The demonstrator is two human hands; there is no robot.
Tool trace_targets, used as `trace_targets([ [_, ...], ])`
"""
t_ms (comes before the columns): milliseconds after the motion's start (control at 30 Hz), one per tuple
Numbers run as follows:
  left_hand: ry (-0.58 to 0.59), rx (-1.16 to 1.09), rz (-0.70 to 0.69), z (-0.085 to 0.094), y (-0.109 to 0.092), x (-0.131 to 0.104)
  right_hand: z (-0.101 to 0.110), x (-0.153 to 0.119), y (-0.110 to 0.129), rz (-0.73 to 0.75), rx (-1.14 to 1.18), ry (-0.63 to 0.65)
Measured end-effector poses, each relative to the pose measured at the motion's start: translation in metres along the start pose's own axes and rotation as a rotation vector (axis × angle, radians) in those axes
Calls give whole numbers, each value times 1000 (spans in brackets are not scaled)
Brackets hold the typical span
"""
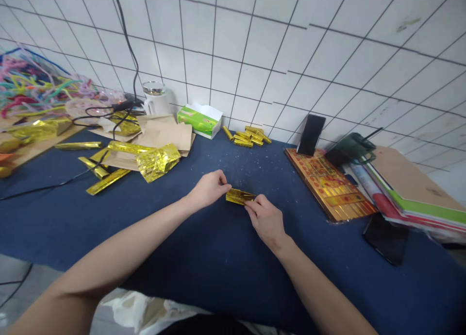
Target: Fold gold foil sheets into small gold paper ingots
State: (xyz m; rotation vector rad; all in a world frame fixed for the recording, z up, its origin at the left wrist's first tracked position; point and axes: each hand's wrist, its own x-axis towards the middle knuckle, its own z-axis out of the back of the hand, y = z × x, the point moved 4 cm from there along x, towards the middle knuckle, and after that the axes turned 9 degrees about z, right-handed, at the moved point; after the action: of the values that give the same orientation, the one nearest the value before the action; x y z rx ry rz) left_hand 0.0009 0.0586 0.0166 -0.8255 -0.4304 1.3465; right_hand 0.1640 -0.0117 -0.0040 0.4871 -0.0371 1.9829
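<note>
Clearly, both hands' fingers — left and right — pinch opposite ends of a gold foil piece above the blue counter.

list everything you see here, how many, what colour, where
foil piece: one, gold, between the hands
small rolls: several, gold, by the wall
larger rolls: several, gold, left
crumpled foil: one, gold, on brown paper's edge
brown paper: several, left
tissue pack: one, green, by the wall
lidded mug: one, white, left
cable: black, left
fuzzy strips: many, multicoloured, far left
upright phone: one, black, right
patterned board: one, orange-gold, right
cup: one, dark green, right
folder stack: one, mixed, far right
flat device: one, black, right
tabletop: one, blue
tiled wall: one, white, behind
left hand, right hand: bare, centre
</note>
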Motion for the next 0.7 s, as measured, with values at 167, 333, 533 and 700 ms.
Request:
trace_targets([
  [167,133,298,-301,0,-19,-21,1,2,1,13,17,-25],
  [333,94,576,-388,-16,-13,-24,0,3,2,30,29,-17],
  [533,112,466,-381,-21,-3,-14,0,3,-3,8,139,-33],
  [700,152,278,-267,-17,5,-3,1,3,-10,-138,270,-55],
])
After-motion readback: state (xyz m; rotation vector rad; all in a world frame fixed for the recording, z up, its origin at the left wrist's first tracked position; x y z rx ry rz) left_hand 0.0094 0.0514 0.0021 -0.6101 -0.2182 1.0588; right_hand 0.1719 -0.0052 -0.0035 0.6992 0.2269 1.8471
